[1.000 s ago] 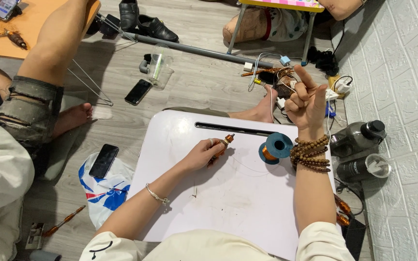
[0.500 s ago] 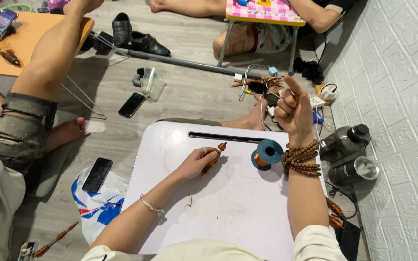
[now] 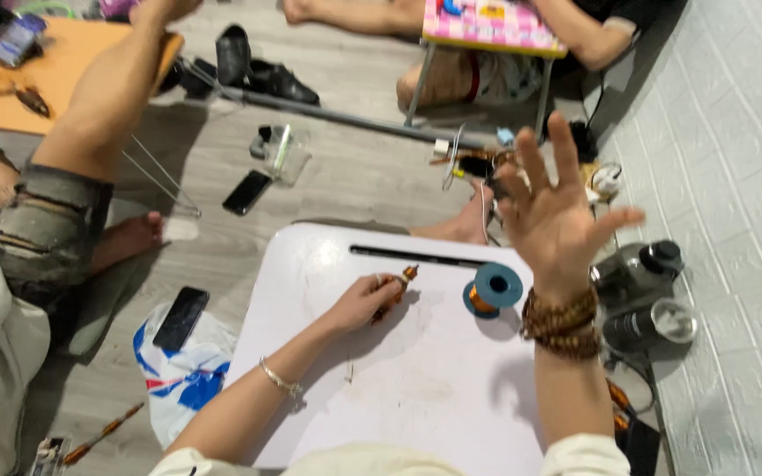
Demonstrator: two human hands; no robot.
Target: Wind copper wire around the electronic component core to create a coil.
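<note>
My left hand (image 3: 365,302) rests on the white lap table (image 3: 416,388) and grips a small brown copper-wound coil piece (image 3: 404,278). My right hand (image 3: 556,211) is raised above the table's far right corner, palm toward me, fingers spread, holding nothing. Brown bead bracelets (image 3: 562,322) wrap that wrist. A blue spool of copper wire (image 3: 493,290) stands on the table just below the raised hand.
A dark bottle (image 3: 637,269) and a lidded cup (image 3: 654,324) lie right of the table by the white wall. Two phones (image 3: 247,191) (image 3: 180,317) lie on the grey floor, one on a plastic bag. Other people sit at left and at the back near a small pink table (image 3: 487,26).
My right hand has opened from a loose pinch into spread fingers and lifted. The left hand stays put on the coil piece. The view has shifted a little.
</note>
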